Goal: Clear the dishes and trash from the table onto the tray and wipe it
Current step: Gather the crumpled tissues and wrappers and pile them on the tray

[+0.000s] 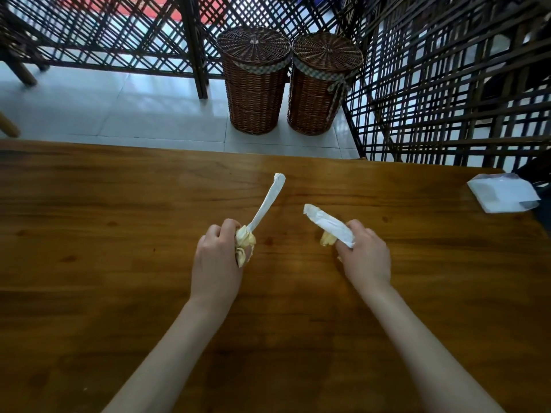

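Observation:
Above the middle of the brown wooden table, my left hand is closed on a crumpled yellowish wad and a long twisted white wrapper that sticks up and away from the fist. My right hand grips a flat white plastic wrapper with a small yellowish scrap under it. The two hands are apart, both just above the tabletop. No tray is in view.
A white packet of tissues lies at the table's far right edge. Beyond the table, two lidded wicker baskets stand on the pale tiled floor against dark lattice screens.

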A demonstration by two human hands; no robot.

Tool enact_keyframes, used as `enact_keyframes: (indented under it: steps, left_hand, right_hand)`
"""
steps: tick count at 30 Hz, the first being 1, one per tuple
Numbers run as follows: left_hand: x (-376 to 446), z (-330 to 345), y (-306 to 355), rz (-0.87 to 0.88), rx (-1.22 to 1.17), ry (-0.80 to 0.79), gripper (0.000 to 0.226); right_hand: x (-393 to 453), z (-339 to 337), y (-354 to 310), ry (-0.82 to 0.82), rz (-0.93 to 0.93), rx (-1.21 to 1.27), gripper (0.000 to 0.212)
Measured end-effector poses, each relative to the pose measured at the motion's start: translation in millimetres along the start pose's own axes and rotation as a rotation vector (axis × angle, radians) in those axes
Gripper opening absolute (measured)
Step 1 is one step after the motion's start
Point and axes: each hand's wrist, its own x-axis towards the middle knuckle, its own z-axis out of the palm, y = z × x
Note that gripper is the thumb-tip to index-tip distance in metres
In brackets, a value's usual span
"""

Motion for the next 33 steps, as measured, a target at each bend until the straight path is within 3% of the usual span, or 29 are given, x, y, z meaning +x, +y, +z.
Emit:
enact_keyframes:
  steps: [7, 15, 27, 33]
  left_hand:
    - [-21.2, -14.2, 12.4, -0.024, 0.01, 0.024, 0.025]
    - [-74.6, -42.4, 42.5, -0.051, 0.053, 0.015, 0.026]
    - [-191.1, -84.4, 117.2, -0.039, 0.052, 0.074, 0.021]
    - [-257.2, -113.2, 127.0, -0.059, 0.058, 0.064, 0.024]
  right_hand:
    - [-20.6, -41.9, 16.3, 0.03, 0.016, 0.123, 0.013]
    - [-85.6, -78.4, 35.4, -0.107, 0.073, 0.158, 0.017]
    - [-178.9, -154.5, 53.8, -0.134, -0.093, 0.245, 0.016]
    - [-239.0, -184.2, 65.4, -0.132, -0.067, 0.282, 0.014]
